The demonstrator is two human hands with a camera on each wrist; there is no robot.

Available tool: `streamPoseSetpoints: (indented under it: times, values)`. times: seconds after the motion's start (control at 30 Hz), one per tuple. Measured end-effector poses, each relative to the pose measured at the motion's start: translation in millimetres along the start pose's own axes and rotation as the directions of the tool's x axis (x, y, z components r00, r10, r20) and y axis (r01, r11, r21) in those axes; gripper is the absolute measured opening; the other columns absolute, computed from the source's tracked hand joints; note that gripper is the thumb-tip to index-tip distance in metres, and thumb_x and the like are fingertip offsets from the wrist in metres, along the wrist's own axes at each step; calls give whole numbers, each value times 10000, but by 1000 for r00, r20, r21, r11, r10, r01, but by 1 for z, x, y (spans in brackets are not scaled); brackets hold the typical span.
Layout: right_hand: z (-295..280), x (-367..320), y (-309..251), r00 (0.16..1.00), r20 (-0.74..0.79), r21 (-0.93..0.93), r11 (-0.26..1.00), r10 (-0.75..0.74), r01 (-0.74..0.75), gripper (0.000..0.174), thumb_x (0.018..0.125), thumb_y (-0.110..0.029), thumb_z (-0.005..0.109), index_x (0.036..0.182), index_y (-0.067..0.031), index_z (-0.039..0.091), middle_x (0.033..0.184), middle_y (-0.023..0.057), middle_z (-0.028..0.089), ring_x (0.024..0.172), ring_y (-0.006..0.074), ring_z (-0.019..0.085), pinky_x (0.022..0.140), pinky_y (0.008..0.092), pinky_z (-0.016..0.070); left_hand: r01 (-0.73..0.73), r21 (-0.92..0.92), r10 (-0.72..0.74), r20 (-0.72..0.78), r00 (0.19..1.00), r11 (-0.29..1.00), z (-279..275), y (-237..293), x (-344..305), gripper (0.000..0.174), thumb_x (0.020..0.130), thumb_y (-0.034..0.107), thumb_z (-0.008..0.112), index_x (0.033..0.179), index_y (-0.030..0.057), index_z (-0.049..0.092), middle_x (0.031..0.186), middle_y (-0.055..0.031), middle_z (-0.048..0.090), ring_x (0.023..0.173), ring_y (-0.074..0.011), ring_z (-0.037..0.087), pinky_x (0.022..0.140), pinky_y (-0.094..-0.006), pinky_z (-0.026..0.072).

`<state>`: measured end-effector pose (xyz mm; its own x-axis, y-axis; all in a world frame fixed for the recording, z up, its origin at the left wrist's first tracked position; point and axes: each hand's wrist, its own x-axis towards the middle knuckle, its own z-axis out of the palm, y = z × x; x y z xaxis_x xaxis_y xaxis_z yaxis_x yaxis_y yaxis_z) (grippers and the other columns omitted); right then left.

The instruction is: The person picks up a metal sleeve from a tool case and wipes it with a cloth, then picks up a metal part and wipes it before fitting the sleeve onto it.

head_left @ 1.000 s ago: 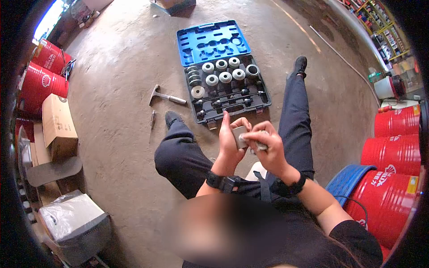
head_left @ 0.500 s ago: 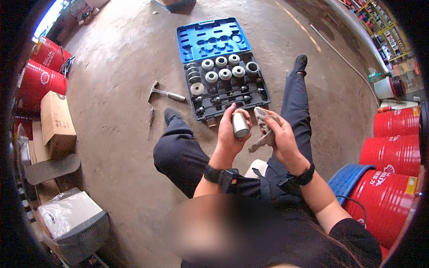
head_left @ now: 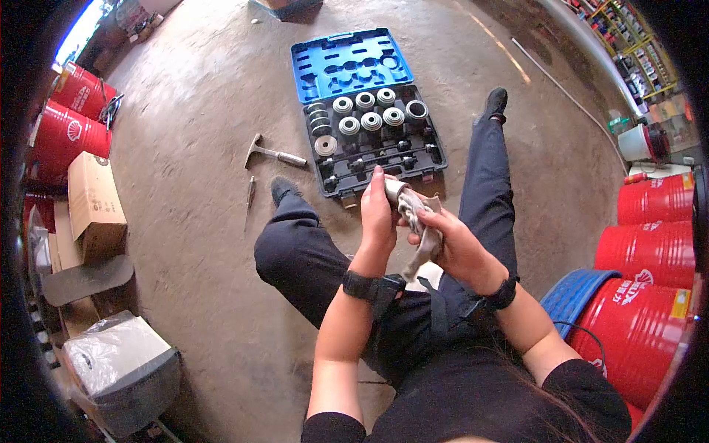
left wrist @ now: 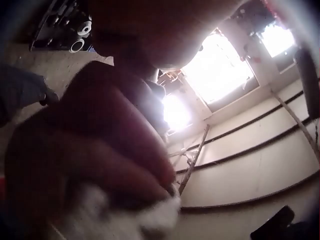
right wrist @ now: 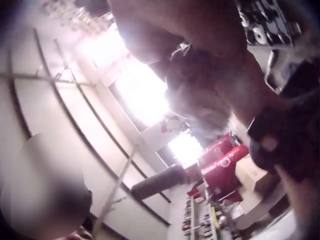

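Note:
In the head view my left hand [head_left: 377, 220] grips a silver metal cylinder [head_left: 394, 190], thumb up along its side. A crumpled grey-white rag [head_left: 423, 258] is held in the fingers of my right hand [head_left: 467, 247]. Part of the rag lies against the cylinder's near end and covers it, with a loose tail hanging down. Dark, blurred fingers fill much of both wrist views; pale cloth [left wrist: 155, 217] shows low in the left one. Beyond the hands lies an open tool case with a blue lid [head_left: 347, 53] and several ringed metal pieces [head_left: 371, 120] in its black tray.
A hammer [head_left: 275, 153] and a thin pointed tool [head_left: 250, 198] lie on the floor left of the case. Red drums [head_left: 644, 246] stand at the right, others at the left beside a cardboard box [head_left: 96, 193]. The person's outstretched legs flank the hands.
The right hand drew the rag away from the cylinder, then brought it back leftward onto it. The cylinder's round end faced the camera half a second ago and is now covered by the rag.

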<state>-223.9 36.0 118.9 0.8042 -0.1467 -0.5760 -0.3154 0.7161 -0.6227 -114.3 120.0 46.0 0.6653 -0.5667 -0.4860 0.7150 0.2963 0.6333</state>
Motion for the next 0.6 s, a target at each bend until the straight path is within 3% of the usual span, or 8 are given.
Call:
streamPoseSetpoints:
  times: [0.1,0.17,0.23,0.3,0.4,0.5,0.57,0.6]
  values:
    - [-8,1,-1,962,174,291,923,210,-254,291,962,-311,522,1133,-76,529,848,14,577,622,101,554,511,218,496,-123,177,132,-41,990,976,6,-2,1,401,993,434,413,897,71,555,703,-27,584,588,-116,548,545,-260,446]
    - [-8,1,-2,828,529,701,455,184,-549,259,969,-338,505,1046,-91,518,738,9,526,506,86,492,418,192,429,-327,176,328,21,944,929,9,-6,2,401,992,446,414,838,98,539,642,17,536,486,-47,436,415,-201,305]
    - [-2,-2,-2,814,556,698,436,170,-568,227,973,-317,497,1013,-93,489,677,-2,475,468,70,450,379,177,375,-406,264,407,51,912,875,5,-7,4,445,997,458,394,842,68,543,653,20,521,539,-49,437,472,-217,327]
    - [9,-4,2,977,185,37,992,110,-119,209,974,-283,492,1046,-88,471,680,8,495,482,69,465,369,185,359,-521,411,526,113,843,748,-1,-3,4,486,1001,467,375,838,45,555,661,12,516,575,-65,435,515,-247,350]
    - [-3,5,18,984,175,-354,930,-39,100,247,963,-227,510,1157,-81,463,702,16,532,534,105,529,391,226,403,-493,375,487,118,865,785,-3,0,0,515,1002,476,366,816,39,564,680,4,517,614,-78,444,559,-250,361]
    - [-14,8,10,962,232,-664,699,-146,266,339,931,-171,543,1247,-88,448,723,62,594,581,199,611,471,319,491,-428,325,410,126,904,844,-8,-6,-1,499,999,467,388,811,42,569,701,4,525,629,-73,449,582,-243,367]
    - [-24,16,5,773,511,-859,-222,-376,460,335,897,-136,546,1221,-105,467,783,137,633,618,274,642,519,382,518,-335,216,321,101,942,917,-9,-13,1,473,996,456,411,798,57,571,678,15,516,594,-58,446,536,-235,357]
    - [-26,16,-2,811,494,-861,-308,-315,405,342,863,-118,539,1199,-113,478,835,187,638,698,364,642,576,467,517,-273,217,261,83,962,937,-9,-14,0,451,987,460,435,784,80,570,650,31,501,549,-46,438,479,-224,336]
